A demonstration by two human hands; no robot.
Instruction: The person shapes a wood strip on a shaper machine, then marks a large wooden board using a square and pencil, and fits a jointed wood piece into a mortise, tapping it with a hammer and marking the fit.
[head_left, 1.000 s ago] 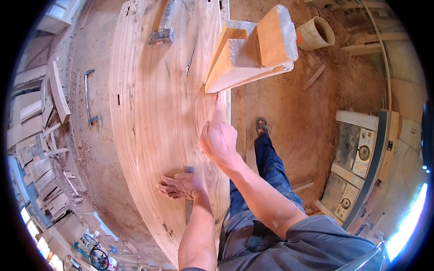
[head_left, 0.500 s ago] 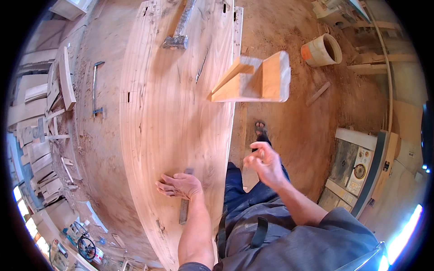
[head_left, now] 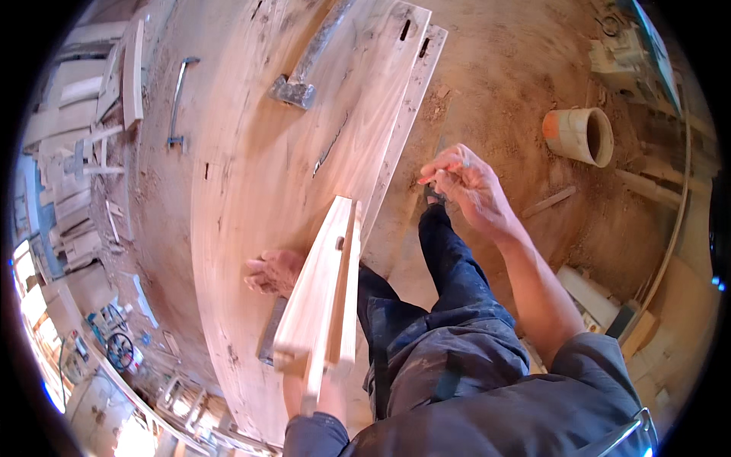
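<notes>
My left hand [head_left: 274, 270] lies over a broad pale wooden board [head_left: 251, 175], fingers spread. Just below it is a dark grey bar [head_left: 272, 331] on the board, partly hidden. A jointed wooden piece [head_left: 316, 289], made of pale strips with a notch, appears in front of my left wrist and forearm and covers part of them. Neither hand is visibly on this piece. Off the board's right edge, my right hand [head_left: 466, 186] is raised with curled fingers and thumb drawn together. Whether anything small is between them I cannot make out.
A hammer [head_left: 293, 90] rests on the board's far part. On the floor to the left lies a bar clamp [head_left: 179, 103], near stacked boards [head_left: 72, 137]. A bucket [head_left: 567, 137] and a wood strip [head_left: 548, 202] are on the floor to the right. A second board edge [head_left: 426, 72] sticks out beneath.
The jointed wooden piece has swung from the board's right edge down and left, turning upright. My right hand has risen. My left hand has shifted up and left, and the view has turned.
</notes>
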